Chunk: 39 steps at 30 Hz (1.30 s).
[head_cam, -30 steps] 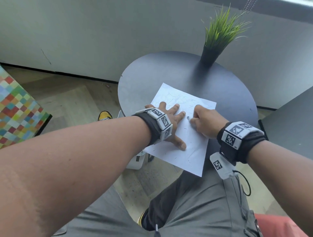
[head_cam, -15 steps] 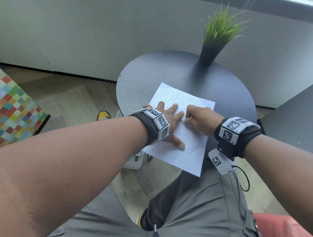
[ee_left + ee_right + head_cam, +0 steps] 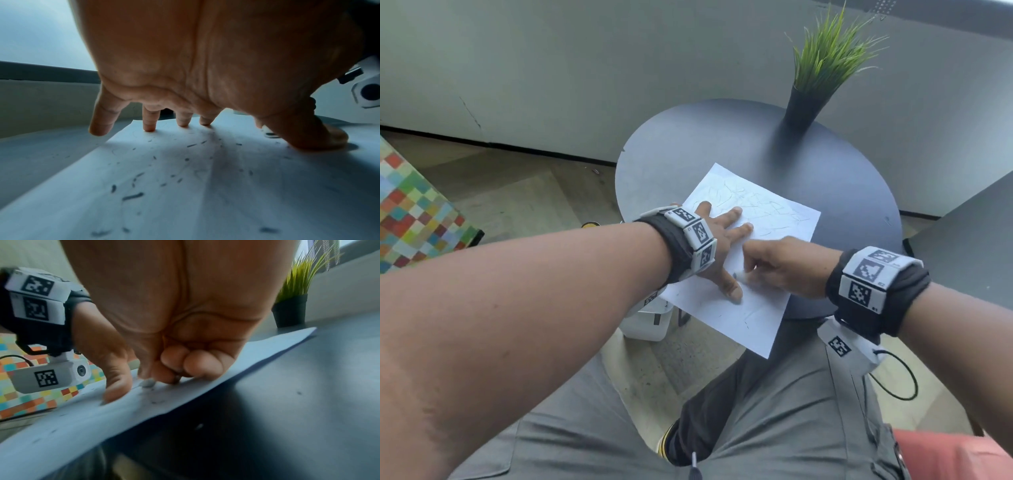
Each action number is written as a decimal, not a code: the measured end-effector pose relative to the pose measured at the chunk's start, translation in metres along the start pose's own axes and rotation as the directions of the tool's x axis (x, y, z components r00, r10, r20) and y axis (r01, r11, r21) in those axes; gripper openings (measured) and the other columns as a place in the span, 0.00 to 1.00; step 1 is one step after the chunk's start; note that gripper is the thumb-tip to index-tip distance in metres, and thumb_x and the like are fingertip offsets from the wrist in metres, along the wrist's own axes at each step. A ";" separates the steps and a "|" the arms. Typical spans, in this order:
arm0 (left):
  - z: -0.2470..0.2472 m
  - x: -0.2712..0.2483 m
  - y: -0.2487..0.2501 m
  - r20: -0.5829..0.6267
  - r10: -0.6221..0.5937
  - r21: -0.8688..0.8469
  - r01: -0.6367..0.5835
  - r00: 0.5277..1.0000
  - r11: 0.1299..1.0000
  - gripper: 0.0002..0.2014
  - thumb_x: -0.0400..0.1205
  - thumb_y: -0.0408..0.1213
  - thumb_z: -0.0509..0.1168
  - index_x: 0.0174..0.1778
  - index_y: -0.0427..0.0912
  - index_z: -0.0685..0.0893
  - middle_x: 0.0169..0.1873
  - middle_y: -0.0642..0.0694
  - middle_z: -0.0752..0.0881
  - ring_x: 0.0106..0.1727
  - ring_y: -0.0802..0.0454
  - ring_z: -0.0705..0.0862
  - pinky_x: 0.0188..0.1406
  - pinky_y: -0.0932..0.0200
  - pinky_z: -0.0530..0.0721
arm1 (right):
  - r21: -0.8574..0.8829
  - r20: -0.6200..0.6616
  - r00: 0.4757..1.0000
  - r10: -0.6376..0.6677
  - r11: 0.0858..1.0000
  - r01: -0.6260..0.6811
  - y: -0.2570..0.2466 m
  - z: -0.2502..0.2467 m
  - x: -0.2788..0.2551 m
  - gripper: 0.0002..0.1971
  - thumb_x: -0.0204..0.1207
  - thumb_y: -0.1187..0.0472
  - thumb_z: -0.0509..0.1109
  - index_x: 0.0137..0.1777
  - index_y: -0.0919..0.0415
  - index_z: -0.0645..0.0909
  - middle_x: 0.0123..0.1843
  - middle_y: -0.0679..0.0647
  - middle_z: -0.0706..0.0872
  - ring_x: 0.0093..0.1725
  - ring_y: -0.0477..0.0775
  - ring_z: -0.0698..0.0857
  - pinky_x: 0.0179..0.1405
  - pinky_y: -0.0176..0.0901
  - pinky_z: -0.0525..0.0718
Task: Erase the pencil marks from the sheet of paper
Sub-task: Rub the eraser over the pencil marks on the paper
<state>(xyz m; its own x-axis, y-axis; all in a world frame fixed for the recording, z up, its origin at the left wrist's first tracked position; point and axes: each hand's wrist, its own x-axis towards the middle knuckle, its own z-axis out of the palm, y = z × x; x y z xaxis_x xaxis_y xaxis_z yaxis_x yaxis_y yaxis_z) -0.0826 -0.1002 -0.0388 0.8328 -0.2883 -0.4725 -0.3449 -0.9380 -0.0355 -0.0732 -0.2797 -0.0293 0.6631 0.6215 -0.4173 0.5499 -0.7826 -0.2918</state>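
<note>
On round table (image 3: 842, 192), left hand (image 3: 719, 246) spread flat on paper (image 3: 753, 315), right hand (image 3: 780, 263) fingers pinching eraser (image 3: 148, 382), potted plant (image 3: 822, 72) behind.

White sheet of paper (image 3: 758, 308) flat on round table, near corner overhanging, faint pencil marks (image 3: 751, 205), eraser crumbs (image 3: 131, 196)

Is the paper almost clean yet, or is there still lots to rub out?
Not yet. Eraser crumbs on the paper show some rubbing is done. The left hand presses it flat while the right hand rubs an eraser near the middle. Pencil scribbles at the far end remain.
</note>
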 end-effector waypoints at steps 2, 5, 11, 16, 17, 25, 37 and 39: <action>-0.001 0.001 0.001 0.005 0.000 0.009 0.000 1.000 1.000 0.66 0.56 0.85 0.63 0.85 0.64 0.38 0.86 0.58 0.37 0.81 0.33 0.52 0.68 0.22 0.66 | 0.056 -0.059 0.997 0.048 0.997 -0.045 0.007 -0.003 0.000 0.11 0.80 0.45 0.64 0.52 0.51 0.77 0.37 0.43 0.80 0.42 0.52 0.79 0.42 0.44 0.75; -0.005 0.003 0.003 0.026 -0.002 0.015 0.001 1.000 1.000 0.65 0.57 0.83 0.65 0.84 0.66 0.38 0.86 0.56 0.37 0.82 0.30 0.52 0.68 0.22 0.64 | 0.149 -0.258 0.954 0.155 0.982 -0.119 0.019 -0.004 0.001 0.11 0.81 0.44 0.63 0.53 0.50 0.75 0.37 0.44 0.81 0.41 0.51 0.79 0.37 0.43 0.73; -0.008 0.002 0.005 0.045 -0.002 0.044 0.000 0.999 0.999 0.63 0.59 0.81 0.66 0.84 0.68 0.37 0.86 0.53 0.36 0.82 0.27 0.51 0.68 0.23 0.65 | 0.064 -0.052 0.998 0.031 0.998 -0.027 0.009 -0.001 -0.008 0.10 0.80 0.48 0.63 0.56 0.50 0.78 0.39 0.45 0.81 0.43 0.52 0.79 0.42 0.42 0.75; -0.011 0.000 0.008 0.076 -0.013 0.035 0.011 0.997 0.999 0.62 0.60 0.80 0.67 0.83 0.71 0.36 0.86 0.51 0.35 0.83 0.25 0.47 0.71 0.20 0.60 | 0.090 -0.181 0.980 0.082 0.994 -0.067 0.016 0.000 -0.008 0.08 0.81 0.47 0.63 0.51 0.51 0.76 0.37 0.45 0.81 0.42 0.55 0.80 0.39 0.45 0.75; -0.011 0.001 0.008 0.078 -0.014 0.026 0.012 0.997 1.000 0.62 0.60 0.80 0.68 0.82 0.71 0.36 0.86 0.51 0.34 0.83 0.24 0.46 0.71 0.20 0.59 | 0.070 -0.093 0.996 0.013 0.998 -0.007 0.009 0.003 -0.011 0.09 0.81 0.45 0.64 0.50 0.50 0.76 0.37 0.44 0.81 0.42 0.52 0.80 0.40 0.45 0.77; -0.011 0.003 0.008 0.091 -0.013 0.030 0.010 0.996 0.999 0.62 0.59 0.80 0.68 0.82 0.73 0.36 0.86 0.49 0.34 0.82 0.21 0.46 0.72 0.20 0.59 | 0.128 -0.192 0.971 0.139 0.985 -0.116 0.017 0.003 -0.010 0.08 0.81 0.46 0.63 0.51 0.49 0.74 0.41 0.48 0.83 0.44 0.56 0.81 0.41 0.46 0.76; -0.008 0.004 0.011 0.070 -0.045 0.022 0.043 0.997 0.999 0.63 0.58 0.81 0.67 0.82 0.71 0.36 0.86 0.45 0.35 0.81 0.19 0.47 0.76 0.23 0.58 | 0.072 -0.053 0.999 0.001 0.997 0.003 0.001 0.012 -0.016 0.09 0.80 0.46 0.64 0.50 0.51 0.75 0.38 0.47 0.81 0.41 0.54 0.80 0.40 0.45 0.77; -0.010 0.003 0.014 0.061 -0.056 0.029 0.055 0.997 0.998 0.63 0.58 0.82 0.67 0.82 0.70 0.37 0.86 0.44 0.36 0.81 0.19 0.49 0.75 0.23 0.60 | 0.083 -0.085 0.993 0.077 0.994 -0.070 0.009 0.006 -0.014 0.10 0.80 0.46 0.64 0.52 0.51 0.77 0.38 0.45 0.80 0.41 0.52 0.79 0.39 0.43 0.75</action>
<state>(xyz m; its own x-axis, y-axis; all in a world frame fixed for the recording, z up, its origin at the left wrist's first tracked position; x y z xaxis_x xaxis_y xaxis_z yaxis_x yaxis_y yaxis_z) -0.0808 -0.1157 -0.0315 0.8230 -0.2229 -0.5225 -0.3113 -0.9463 -0.0867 -0.0809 -0.2954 -0.0308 0.7441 0.5604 -0.3638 0.4580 -0.8243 -0.3328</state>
